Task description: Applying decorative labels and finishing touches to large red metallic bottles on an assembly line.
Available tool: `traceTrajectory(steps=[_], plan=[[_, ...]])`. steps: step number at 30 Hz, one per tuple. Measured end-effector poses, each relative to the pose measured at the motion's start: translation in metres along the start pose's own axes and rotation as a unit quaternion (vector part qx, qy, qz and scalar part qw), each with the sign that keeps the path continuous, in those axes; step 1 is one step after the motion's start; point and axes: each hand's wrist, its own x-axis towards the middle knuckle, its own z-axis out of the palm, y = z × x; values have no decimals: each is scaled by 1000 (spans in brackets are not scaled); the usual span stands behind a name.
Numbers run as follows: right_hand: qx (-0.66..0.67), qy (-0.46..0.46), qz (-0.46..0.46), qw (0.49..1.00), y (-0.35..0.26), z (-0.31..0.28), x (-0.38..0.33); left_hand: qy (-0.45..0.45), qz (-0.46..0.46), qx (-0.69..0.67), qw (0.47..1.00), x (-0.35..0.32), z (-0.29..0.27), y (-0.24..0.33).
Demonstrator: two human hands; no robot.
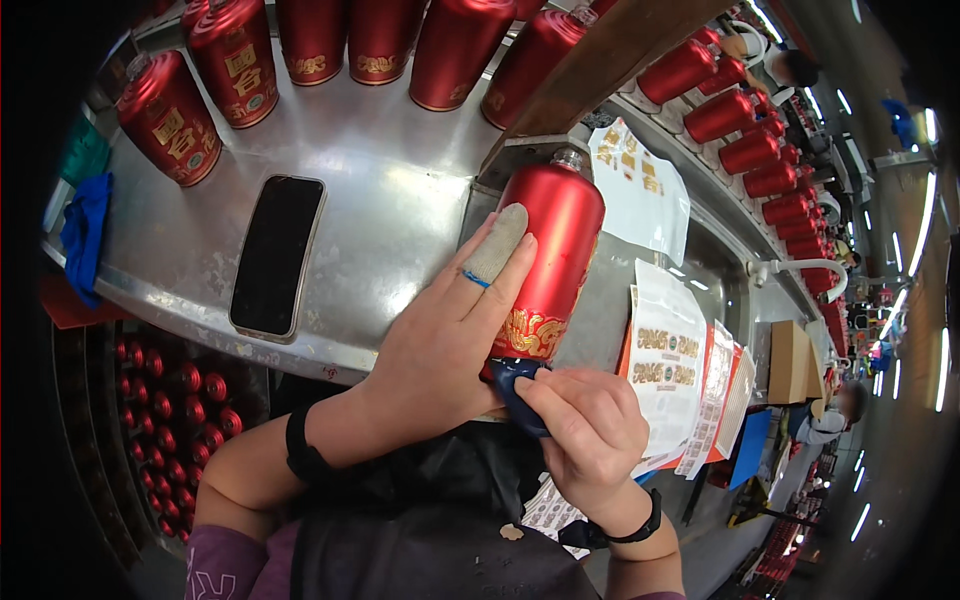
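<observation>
A red bottle [555,235] with a gold pattern round its base lies tilted on the metal bench, its neck against a bracket. My left hand [455,320] presses along its side and steadies it, a grey cloth sleeve [500,245] over one finger with a blue band below. At the bottle's base end, my right hand [590,430] pinches a dark blue flexible piece [520,395], perhaps a cloth or soft pad. That piece touches or nearly touches the gold-patterned edge; the exact contact is hidden by my fingers.
A black phone [278,258] rests on the bench [375,220]. Several upright red bottles [170,120] line its far edge. Sticker sheets [665,365] lie to the right, beneath a conveyor row of red bottles [750,150]. A wooden post [600,65] rises beyond the bottle. Co-workers are farther right.
</observation>
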Motion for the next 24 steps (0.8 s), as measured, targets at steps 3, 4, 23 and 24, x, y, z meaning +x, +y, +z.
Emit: traceTrajectory(steps=[3,4,23,24], plan=[[33,0,5,999,8,-6,-2,-6,-1,-3,1000,0,-2,-3],[63,0,7,998,12,-8,-1,-14,-4,-3,1000,-2,-2,-5],[90,21,-13,996,20,-5,6,-41,-19,-49,998,-11,2,-26],[100,20,-8,995,21,-4,2,-42,-18,-49,998,-12,1,-26]])
